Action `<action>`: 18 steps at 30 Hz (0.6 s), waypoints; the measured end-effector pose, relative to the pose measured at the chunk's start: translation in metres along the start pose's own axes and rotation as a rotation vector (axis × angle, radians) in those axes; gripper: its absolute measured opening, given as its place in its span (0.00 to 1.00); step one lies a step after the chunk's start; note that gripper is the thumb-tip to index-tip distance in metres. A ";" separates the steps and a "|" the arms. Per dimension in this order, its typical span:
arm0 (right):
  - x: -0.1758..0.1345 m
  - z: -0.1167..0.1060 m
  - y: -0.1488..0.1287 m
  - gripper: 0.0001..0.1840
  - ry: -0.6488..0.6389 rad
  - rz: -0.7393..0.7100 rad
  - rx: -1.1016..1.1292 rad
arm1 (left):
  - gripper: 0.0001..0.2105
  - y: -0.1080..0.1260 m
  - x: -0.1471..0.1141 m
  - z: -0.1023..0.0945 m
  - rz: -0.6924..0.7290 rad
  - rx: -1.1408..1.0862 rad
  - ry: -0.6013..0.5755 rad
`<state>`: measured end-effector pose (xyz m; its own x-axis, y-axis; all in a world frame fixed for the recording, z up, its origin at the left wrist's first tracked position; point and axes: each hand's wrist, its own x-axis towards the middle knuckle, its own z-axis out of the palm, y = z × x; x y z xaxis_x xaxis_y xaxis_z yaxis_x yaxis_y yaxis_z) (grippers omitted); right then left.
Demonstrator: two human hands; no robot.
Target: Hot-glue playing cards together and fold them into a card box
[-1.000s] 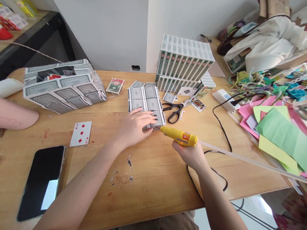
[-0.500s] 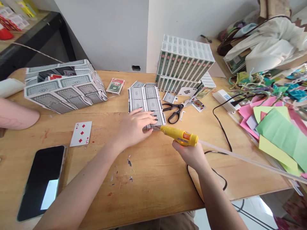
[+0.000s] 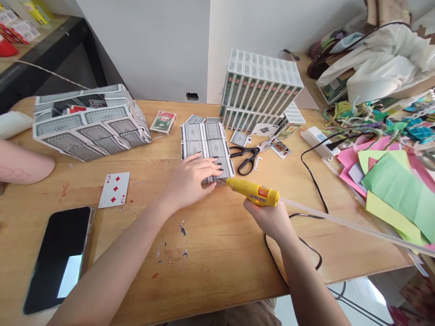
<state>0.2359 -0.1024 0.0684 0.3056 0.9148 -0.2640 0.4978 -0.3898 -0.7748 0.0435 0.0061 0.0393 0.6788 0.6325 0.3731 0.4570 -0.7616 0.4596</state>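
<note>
A panel of joined playing cards (image 3: 194, 132), patterned backs up, lies at the middle of the table. My left hand (image 3: 195, 177) grips its near end, fingers stretched over the top and thumb along the near edge. In my right hand (image 3: 270, 217) is a yellow glue gun (image 3: 253, 191), with a long clear glue stick (image 3: 340, 222) coming out of its back. The gun's nozzle points left and meets the panel's near edge beside my left thumb; the exact contact spot is too small to make out. Black-handled scissors (image 3: 249, 160) lie just right of the panel.
Card boxes (image 3: 261, 88) are stacked behind. A box built of cards (image 3: 91, 127) stands at left, near another person's arm (image 3: 25, 160). A three of diamonds (image 3: 114, 190) and a phone (image 3: 57, 258) lie nearer. A black cord (image 3: 314, 181) runs from a power strip (image 3: 319, 140).
</note>
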 end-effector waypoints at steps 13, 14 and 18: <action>0.001 -0.002 0.001 0.07 0.025 0.028 -0.004 | 0.08 0.000 0.000 0.000 0.011 0.005 0.014; 0.001 -0.002 0.001 0.07 0.024 0.030 -0.006 | 0.08 -0.001 0.000 0.000 0.011 0.004 0.012; 0.000 -0.007 0.003 0.07 0.047 0.072 0.004 | 0.08 -0.001 -0.001 0.000 0.013 0.007 0.009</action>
<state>0.2429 -0.1044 0.0701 0.3786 0.8784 -0.2916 0.4697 -0.4538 -0.7572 0.0428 0.0064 0.0384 0.6793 0.6241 0.3861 0.4526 -0.7704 0.4489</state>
